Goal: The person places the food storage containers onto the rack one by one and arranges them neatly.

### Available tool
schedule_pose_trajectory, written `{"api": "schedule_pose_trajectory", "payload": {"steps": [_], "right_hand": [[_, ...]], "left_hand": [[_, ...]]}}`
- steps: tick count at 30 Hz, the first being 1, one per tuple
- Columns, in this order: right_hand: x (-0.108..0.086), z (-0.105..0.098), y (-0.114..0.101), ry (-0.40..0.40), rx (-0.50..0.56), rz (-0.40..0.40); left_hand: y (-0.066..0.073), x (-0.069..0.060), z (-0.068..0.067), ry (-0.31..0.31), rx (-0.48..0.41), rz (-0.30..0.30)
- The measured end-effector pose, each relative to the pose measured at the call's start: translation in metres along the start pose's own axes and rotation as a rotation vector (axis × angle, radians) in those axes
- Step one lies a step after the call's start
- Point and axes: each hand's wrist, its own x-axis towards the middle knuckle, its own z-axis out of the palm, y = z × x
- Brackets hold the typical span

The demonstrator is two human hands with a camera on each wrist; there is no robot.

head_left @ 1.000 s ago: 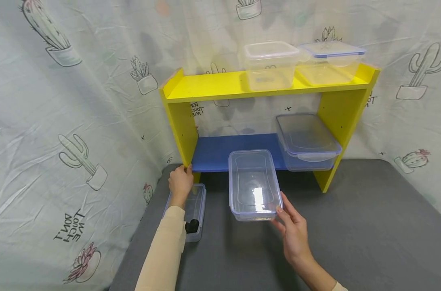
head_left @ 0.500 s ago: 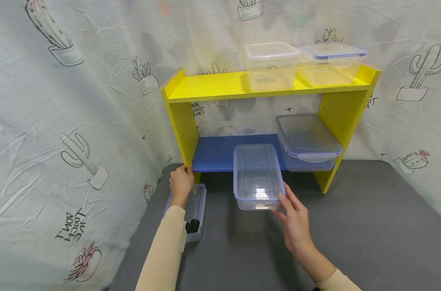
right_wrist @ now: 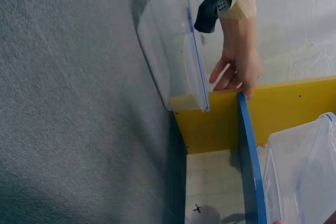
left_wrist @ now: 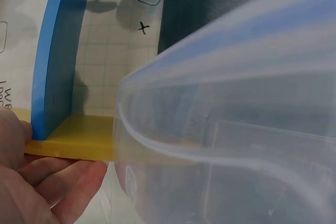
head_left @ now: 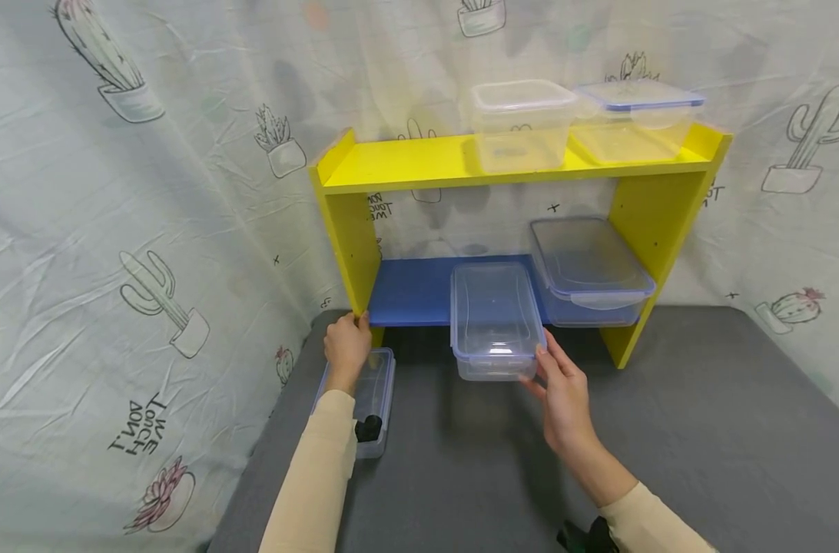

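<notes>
My right hand [head_left: 567,399] pinches the near right corner of a clear container with a blue-edged lid [head_left: 497,311], whose far part is over the blue shelf [head_left: 412,288] while its near end juts out past the front edge. In the left wrist view, the fingers of my left hand [left_wrist: 52,177] curl round the edge of the yellow side panel [left_wrist: 84,135], where it meets the blue shelf [left_wrist: 55,51]. In the head view that left hand [head_left: 346,349] is at the panel's lower front, above another lidded container [head_left: 374,388] on the table.
A larger lidded container [head_left: 592,269] occupies the blue shelf's right end. Two clear containers, one on the left [head_left: 523,127] and one on the right [head_left: 634,123], stand on the yellow top shelf [head_left: 406,161]. The grey table [head_left: 724,430] extends below, with a patterned curtain [head_left: 205,192] behind.
The container in my right hand has moved away from me and slightly right, farther over the blue shelf. My left hand keeps its grip on the side panel.
</notes>
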Motion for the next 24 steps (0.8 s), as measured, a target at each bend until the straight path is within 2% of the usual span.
{"api": "schedule_pose_trajectory", "payload": {"steps": [5, 17, 24], "right_hand": [[0.006, 0.003, -0.003, 0.004, -0.019, 0.000], [0.023, 0.010, -0.011, 0.009, -0.050, 0.099], [0.032, 0.014, -0.010, 0.038, -0.078, 0.101]], "left_hand": [[0.001, 0.000, 0.000, 0.003, 0.003, 0.000], [0.002, 0.001, 0.001, 0.002, 0.014, -0.004], [0.003, -0.001, 0.000, 0.006, 0.005, 0.010]]}}
